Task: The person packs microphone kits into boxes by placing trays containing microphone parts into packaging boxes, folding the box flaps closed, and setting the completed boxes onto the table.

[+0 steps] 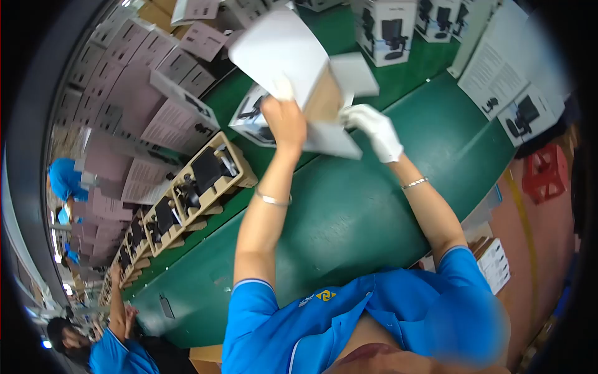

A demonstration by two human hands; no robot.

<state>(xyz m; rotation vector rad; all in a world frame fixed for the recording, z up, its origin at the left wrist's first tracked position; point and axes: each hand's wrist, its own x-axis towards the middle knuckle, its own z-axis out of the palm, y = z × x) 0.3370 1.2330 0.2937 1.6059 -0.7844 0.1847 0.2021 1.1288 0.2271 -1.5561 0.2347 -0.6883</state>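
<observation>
A white carton box [254,117] with a printed picture of a black device is held tilted over the green bench. Its large lid flap [280,50] and side flaps stand open, smeared by motion, and brown cardboard shows inside. My left hand [285,121], mostly bare with a blurred white patch at its fingertips, is closed on the near side of the box. On the right, my right hand [374,128] wears a white glove. Its bent fingers grip the edge of the box beside the flaps; the fingertips are partly hidden.
Moulded brown trays [240,165] holding black device parts line the left of the green bench [330,218]. Stacked white boxes [115,68] rise behind them. More printed boxes [386,31] stand at the back and right. A co-worker [118,349] sits at lower left. A red stool [545,171] is on the floor.
</observation>
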